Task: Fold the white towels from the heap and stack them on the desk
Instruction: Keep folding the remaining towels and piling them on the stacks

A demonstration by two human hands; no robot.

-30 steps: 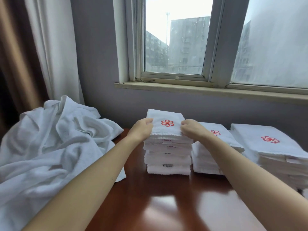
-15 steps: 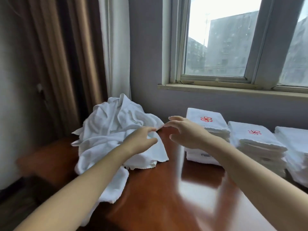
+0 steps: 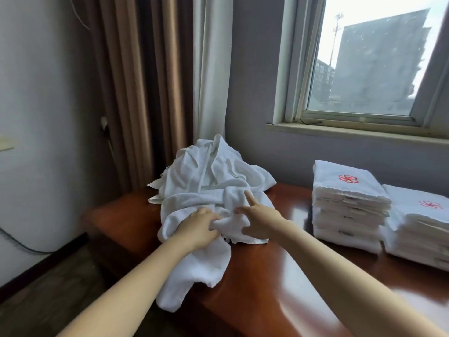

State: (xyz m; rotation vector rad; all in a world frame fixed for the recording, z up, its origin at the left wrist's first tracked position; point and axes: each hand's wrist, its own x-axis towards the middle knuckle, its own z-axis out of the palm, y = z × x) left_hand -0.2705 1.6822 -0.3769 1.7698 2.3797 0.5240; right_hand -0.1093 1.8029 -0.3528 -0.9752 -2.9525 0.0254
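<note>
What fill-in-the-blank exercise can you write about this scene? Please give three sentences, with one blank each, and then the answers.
1. The left hand grips cloth in the heap of unfolded towels, which lies to the ___ of the folded stacks.
2. On the desk, ___ folded stacks are in view.
3. Each stack's top towel carries a ___ flower-like emblem.

Answers: left; two; red

Daylight enters through the window (image 3: 364, 69), overexposed at the sky; the room's left side is dim; glare streaks the glossy counter (image 3: 279, 276); wide-angle bending at the edges; slight motion blur throughout, detail soft.
</note>
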